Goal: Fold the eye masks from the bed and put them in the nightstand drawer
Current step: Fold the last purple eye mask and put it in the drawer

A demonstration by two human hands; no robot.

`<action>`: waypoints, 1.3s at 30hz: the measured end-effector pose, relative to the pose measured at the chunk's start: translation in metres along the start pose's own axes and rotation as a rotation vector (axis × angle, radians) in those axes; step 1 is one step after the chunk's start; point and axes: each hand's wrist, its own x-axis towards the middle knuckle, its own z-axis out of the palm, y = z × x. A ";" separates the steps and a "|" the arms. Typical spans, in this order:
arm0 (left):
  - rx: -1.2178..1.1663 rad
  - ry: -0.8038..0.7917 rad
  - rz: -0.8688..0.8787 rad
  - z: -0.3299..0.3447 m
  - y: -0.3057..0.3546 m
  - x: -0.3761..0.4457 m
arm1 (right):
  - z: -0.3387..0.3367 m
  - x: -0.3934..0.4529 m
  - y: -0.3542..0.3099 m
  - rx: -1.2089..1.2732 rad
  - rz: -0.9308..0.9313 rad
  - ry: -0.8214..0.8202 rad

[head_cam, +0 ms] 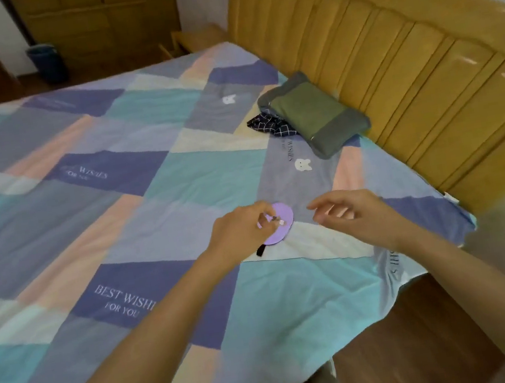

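A folded purple eye mask [279, 223] lies on the patchwork bed cover [111, 187] near the bed's right edge, its black strap end sticking out below it. My left hand [244, 229] pinches the mask at its left side with curled fingers. My right hand [346, 209] hovers just to the right of the mask, fingers loosely curled, holding nothing. A nightstand [187, 41] with a drawer pulled partly out stands beyond the bed's far side, next to the headboard.
A green-and-grey pillow [315, 115] lies against the yellow wooden headboard [404, 51], with a dark checked cloth [270, 124] beside it. A dark bin [47, 63] stands on the floor far back. Wooden floor shows at the lower right.
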 end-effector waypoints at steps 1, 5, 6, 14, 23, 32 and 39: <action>-0.008 -0.001 -0.053 0.007 -0.008 0.017 | 0.003 0.021 0.015 0.017 0.006 -0.044; -0.105 -0.027 -0.272 0.044 -0.044 0.082 | 0.020 0.102 0.077 0.067 0.015 -0.167; -0.134 -0.035 -0.327 0.057 -0.053 0.100 | 0.025 0.121 0.092 0.079 0.027 -0.196; -0.301 -0.112 -0.608 0.171 -0.148 0.214 | 0.103 0.235 0.224 0.095 0.219 -0.321; -0.280 -0.190 -0.485 0.246 -0.217 0.273 | 0.196 0.255 0.328 -0.053 0.373 -0.268; -0.157 0.006 -0.217 0.265 -0.214 0.287 | 0.212 0.253 0.339 0.101 0.424 -0.052; 0.128 0.173 0.148 0.223 -0.211 0.285 | 0.200 0.271 0.318 -0.036 0.178 0.043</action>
